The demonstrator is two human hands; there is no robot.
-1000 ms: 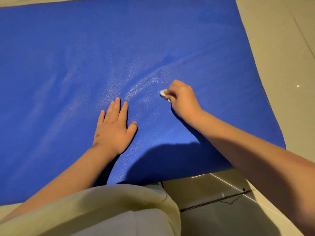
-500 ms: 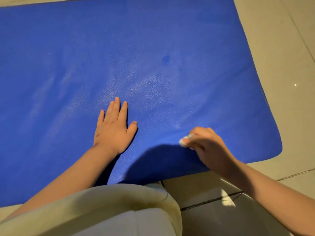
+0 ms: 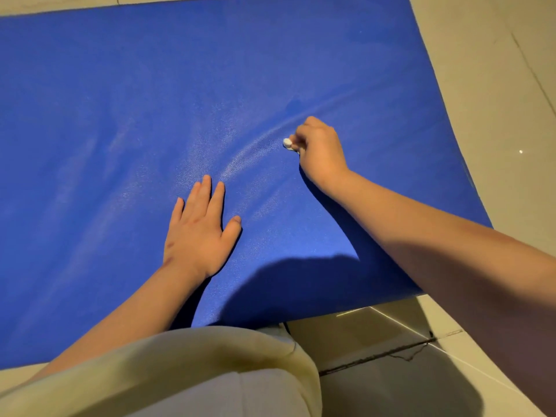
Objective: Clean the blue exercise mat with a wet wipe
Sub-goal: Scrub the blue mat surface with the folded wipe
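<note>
The blue exercise mat lies flat on the floor and fills most of the view. My left hand rests palm down on it near the front edge, fingers straight. My right hand is curled round a small bunched white wet wipe and holds it against the mat, right of centre. Only a bit of the wipe shows past my fingers. A raised crease runs across the mat from the wipe toward my left hand. A small dark spot sits just beyond the wipe.
Pale floor tiles border the mat on the right and along the front. A dark crack crosses the tile by the mat's near right corner. My knee in light trousers fills the bottom of the view.
My right hand with the wipe slid from the mat's middle down to the front right edge, then back up to the middle. A crease formed again. My left hand stayed put.
</note>
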